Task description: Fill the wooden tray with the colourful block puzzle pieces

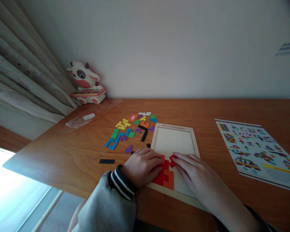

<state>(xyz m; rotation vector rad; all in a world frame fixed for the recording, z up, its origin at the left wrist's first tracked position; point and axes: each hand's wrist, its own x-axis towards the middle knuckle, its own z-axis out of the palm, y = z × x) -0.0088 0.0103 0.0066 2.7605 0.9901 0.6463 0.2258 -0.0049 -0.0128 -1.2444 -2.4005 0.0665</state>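
Observation:
A wooden puzzle tray (197,141) lies in front of me, with red pieces (158,178) and an orange piece (168,184) fitted in its near left corner. My left hand (143,164) rests over the tray's left side, fingers lying across the placed pieces and hiding some of them. Between the thumb and fingers of my right hand (189,166) is a small red puzzle piece (173,161), tilted and just right of the placed red ones. The pale tray floor (175,140) shows beyond both hands.
Loose coloured pieces (131,134) are scattered left of the tray, and a black bar (106,161) lies nearer me. A printed pattern sheet (258,151) is on the right. At the back left are a clear plastic bag (81,120) and a cow toy (85,82).

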